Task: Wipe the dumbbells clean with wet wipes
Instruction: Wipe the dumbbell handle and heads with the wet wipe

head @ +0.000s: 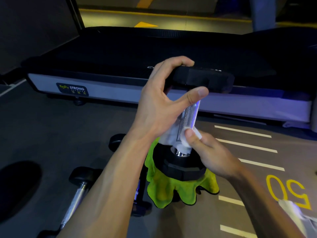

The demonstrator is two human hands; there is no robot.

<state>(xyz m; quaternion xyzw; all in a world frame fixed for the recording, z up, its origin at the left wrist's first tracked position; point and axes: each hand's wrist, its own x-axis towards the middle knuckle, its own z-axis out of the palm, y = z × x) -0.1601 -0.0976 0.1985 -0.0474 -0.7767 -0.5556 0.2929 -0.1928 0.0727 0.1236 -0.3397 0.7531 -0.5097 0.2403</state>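
Observation:
A black-headed dumbbell (pixel 190 115) with a knurled chrome handle stands almost upright, its lower head (pixel 178 167) resting on a lime-green cloth (pixel 164 189). My left hand (pixel 164 103) grips the upper head (pixel 205 79) from the left, thumb under it. My right hand (pixel 211 152) holds a white wet wipe (pixel 173 136) wrapped around the lower part of the handle. A second dumbbell (pixel 77 194) lies on the floor at lower left, partly hidden by my left forearm.
A treadmill deck (pixel 120 54) with a grey side rail runs across the view just behind the dumbbell. Another black dumbbell head (pixel 116 140) lies by my left wrist. The grey floor has white stripes and a yellow "50" (pixel 288 191) at right. White material (pixel 295 215) shows at the lower right edge.

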